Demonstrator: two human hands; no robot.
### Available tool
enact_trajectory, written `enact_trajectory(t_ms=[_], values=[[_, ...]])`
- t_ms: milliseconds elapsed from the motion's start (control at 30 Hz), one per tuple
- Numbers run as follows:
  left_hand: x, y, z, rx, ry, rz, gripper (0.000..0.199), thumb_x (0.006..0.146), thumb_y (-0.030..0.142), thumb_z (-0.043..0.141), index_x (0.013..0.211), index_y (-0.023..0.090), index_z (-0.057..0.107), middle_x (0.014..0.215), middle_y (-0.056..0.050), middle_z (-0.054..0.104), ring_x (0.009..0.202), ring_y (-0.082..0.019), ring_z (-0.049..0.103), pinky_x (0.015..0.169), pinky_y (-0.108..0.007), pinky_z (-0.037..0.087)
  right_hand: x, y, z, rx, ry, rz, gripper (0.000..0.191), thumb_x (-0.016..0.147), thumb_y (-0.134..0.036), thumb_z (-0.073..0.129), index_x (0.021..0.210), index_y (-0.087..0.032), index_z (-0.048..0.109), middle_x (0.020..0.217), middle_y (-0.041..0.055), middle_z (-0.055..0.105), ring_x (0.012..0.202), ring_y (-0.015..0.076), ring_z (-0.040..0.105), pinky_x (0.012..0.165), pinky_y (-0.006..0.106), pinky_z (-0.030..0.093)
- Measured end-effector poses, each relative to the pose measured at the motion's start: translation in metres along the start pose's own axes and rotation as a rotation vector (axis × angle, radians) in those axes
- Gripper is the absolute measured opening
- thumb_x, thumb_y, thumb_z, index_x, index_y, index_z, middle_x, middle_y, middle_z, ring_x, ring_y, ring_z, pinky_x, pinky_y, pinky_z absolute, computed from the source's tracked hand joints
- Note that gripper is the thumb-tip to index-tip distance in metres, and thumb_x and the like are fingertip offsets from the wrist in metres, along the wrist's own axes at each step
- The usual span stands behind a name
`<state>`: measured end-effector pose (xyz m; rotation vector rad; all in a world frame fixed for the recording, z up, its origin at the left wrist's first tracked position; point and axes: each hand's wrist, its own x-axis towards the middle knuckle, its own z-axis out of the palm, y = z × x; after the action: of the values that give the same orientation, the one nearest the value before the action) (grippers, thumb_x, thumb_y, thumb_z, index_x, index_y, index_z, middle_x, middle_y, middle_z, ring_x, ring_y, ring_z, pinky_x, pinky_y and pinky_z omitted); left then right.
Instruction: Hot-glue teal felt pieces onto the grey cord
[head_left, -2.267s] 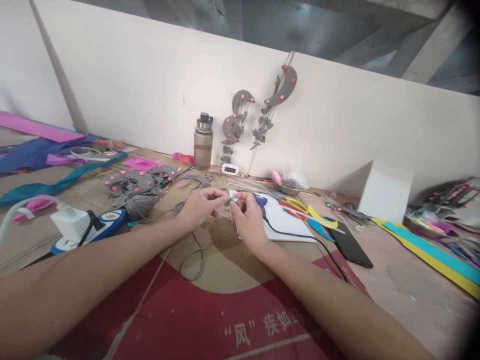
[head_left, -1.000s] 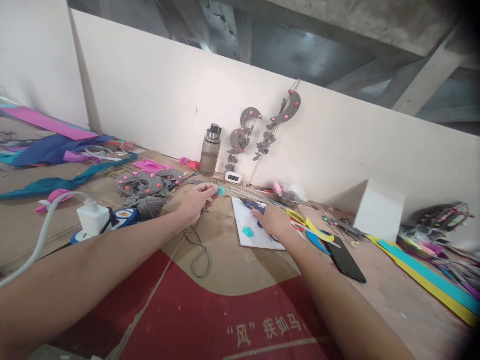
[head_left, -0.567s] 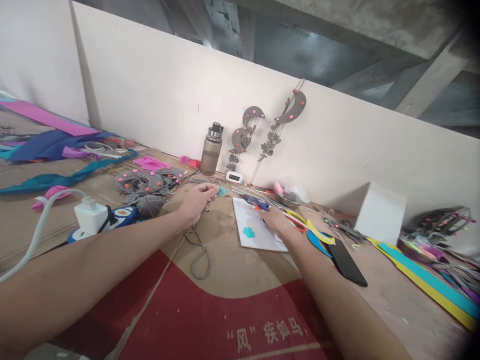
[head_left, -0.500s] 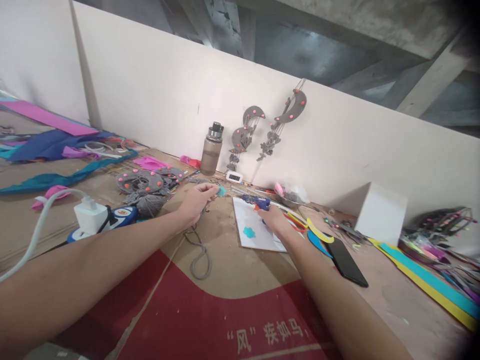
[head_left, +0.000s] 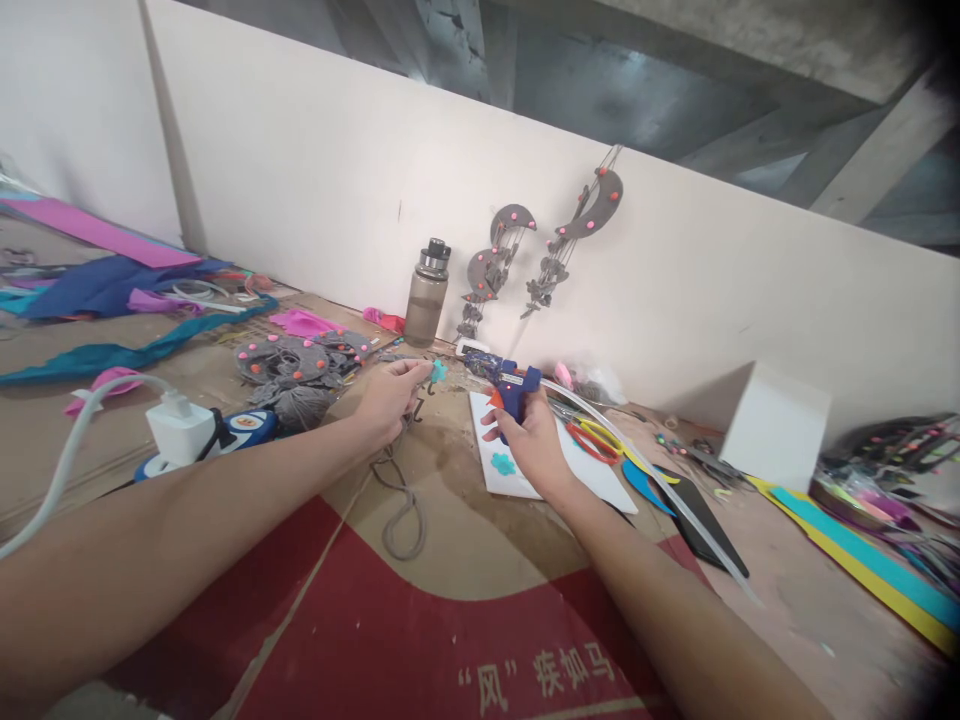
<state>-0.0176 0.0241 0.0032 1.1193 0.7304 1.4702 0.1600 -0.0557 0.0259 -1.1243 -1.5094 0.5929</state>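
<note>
Between thumb and fingertips, my left hand [head_left: 391,400] pinches a small teal flower piece [head_left: 438,371], with grey cord [head_left: 405,520] hanging below onto the cardboard. My right hand [head_left: 529,432] is wrapped round a blue glue gun [head_left: 512,385], its nozzle pointing left toward the flower piece but apart from it. A long clear glue stick [head_left: 660,480] trails from the gun's back over my right forearm side. Under the right hand lies a white sheet [head_left: 600,478] bearing another teal flower [head_left: 503,464].
A water bottle [head_left: 426,295] stands by the white board [head_left: 300,180]. Grey crescent ornaments [head_left: 281,360] lie at left, near a white plug [head_left: 180,432]. To the right are orange-handled scissors [head_left: 592,440], a black phone [head_left: 705,530] and felt strips [head_left: 862,560].
My right hand has lifted the glue gun off the white sheet and brought it up and left, closer to the flower piece. The long glue stick now shows behind it.
</note>
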Motion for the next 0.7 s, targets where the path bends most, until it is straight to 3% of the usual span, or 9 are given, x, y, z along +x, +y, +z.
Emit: enact_trajectory(t_ms=[100,233,467,700], values=[[0.000,0.002,0.001,-0.005,0.021,-0.014,0.026,0.066,0.039,0.069,0.072,0.015,0.060,0.041,0.008,0.037,0.035,-0.003,0.023,0.035,-0.019,0.014,-0.006,-0.005,0.002,-0.042,-0.051,-0.014,0.030,0.078,-0.026,0.049,0.106,-0.021,0.041,0.097,0.0034,0.062,0.059,0.0094,0.059,0.053,0.024,0.050],[0.000,0.001,0.000,-0.017,0.015,-0.014,0.027,0.066,0.039,0.069,0.072,0.014,0.059,0.042,0.008,0.037,0.036,-0.003,0.024,0.036,-0.019,0.013,-0.010,-0.005,0.001,-0.273,-0.065,-0.060,0.027,0.081,-0.027,0.048,0.106,-0.019,0.043,0.078,0.0015,0.063,0.057,0.0115,0.056,0.059,0.027,0.048],[-0.001,-0.001,0.001,0.005,0.003,-0.008,0.029,0.066,0.039,0.069,0.075,0.014,0.060,0.045,0.008,0.037,0.036,-0.003,0.025,0.035,-0.018,0.012,-0.011,0.004,0.001,-0.438,-0.048,-0.093,0.028,0.084,-0.031,0.046,0.109,-0.018,0.045,0.097,0.0098,0.063,0.067,0.0154,0.058,0.065,0.032,0.047],[-0.003,-0.001,0.004,0.042,-0.008,0.023,0.029,0.067,0.040,0.068,0.074,0.013,0.060,0.046,0.007,0.037,0.037,-0.003,0.025,0.035,-0.018,0.013,-0.014,-0.002,0.004,-0.465,-0.044,-0.123,0.023,0.084,-0.028,0.046,0.105,-0.018,0.049,0.095,0.0086,0.066,0.078,0.0186,0.061,0.072,0.034,0.047]])
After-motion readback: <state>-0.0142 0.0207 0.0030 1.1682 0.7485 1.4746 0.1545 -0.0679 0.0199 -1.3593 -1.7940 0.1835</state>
